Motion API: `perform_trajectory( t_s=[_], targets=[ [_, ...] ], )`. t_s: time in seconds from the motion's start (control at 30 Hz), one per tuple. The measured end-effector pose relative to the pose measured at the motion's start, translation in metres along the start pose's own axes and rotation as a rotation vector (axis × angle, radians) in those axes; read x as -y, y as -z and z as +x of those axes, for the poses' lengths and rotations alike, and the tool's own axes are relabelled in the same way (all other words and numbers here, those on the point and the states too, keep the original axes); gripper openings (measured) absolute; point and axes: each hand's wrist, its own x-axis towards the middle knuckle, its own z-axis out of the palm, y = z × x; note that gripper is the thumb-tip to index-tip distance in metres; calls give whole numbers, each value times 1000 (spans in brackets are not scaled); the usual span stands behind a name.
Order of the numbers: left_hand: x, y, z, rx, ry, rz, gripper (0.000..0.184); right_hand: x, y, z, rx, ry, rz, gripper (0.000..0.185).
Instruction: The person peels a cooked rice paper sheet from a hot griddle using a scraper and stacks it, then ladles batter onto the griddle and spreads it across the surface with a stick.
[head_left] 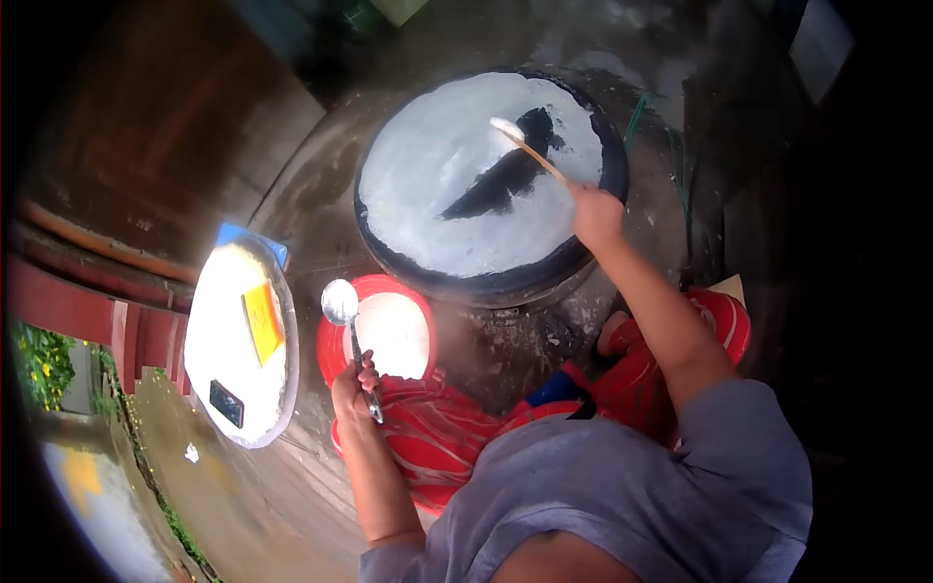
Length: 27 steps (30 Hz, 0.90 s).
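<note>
My right hand point(595, 214) is closed round a wooden-handled spreader point(536, 154). Its white-coated head rests over a large round griddle point(614, 155) with a dark rim. A thin white layer of batter point(418, 175) covers most of the griddle, apart from a long dark bare patch point(496, 185) near the spreader. Lower left, my left hand point(352, 382) grips a metal ladle point(340, 303), its round bowl pointing up and smeared white. Below the ladle stands a red bucket point(328, 340) holding white liquid batter point(394, 335).
On the left is a pale oval surface point(219, 340) with a phone point(226, 403) and a yellow-orange packet point(260, 321) on it. Red patterned fabric point(428, 437) covers my legs beside the bucket. A green cord point(637, 119) hangs right of the griddle.
</note>
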Motion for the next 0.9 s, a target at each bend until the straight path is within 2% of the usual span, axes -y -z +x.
perform_trajectory(
  t_s=[0.1,0.13,0.17,0.23,0.3,0.47,0.53,0.57,0.63,0.7,0.77,0.83,0.87,0.9],
  targets=[
    [-1,2,3,-9,-8,11,35,19,15,-17,171,-242,169,38],
    [0,2,3,-6,-14,-4,35,26,8,-31,175,-181,176,42],
    [0,0,3,-3,-20,-19,35,34,15,-42,122,24,175,39],
    [1,-3,3,-24,-26,-1,35,20,1,-38,52,145,26,34],
    [0,-3,4,4,-12,5,36,-12,-8,-14,-73,52,-108,30],
    [-5,7,9,14,14,5,36,-34,19,3,12,-105,-202,29],
    [-6,7,9,34,0,-17,36,-23,26,-6,206,-360,-9,26],
    [-6,7,10,35,1,-18,36,-32,16,-5,205,-360,-10,26],
    [-6,7,9,56,-6,-26,36,-67,-17,2,44,-304,356,28],
    [-6,8,7,42,6,-11,35,-99,-28,31,96,-403,354,32],
    [-7,4,10,37,31,6,34,-116,-32,46,76,-401,347,30],
    [-8,5,10,38,36,8,34,-115,-12,52,299,-201,333,28],
    [-8,6,10,41,39,1,34,-117,0,50,422,-213,404,29],
    [-8,7,9,42,39,-1,34,-120,17,45,422,-211,403,29]
  ],
)
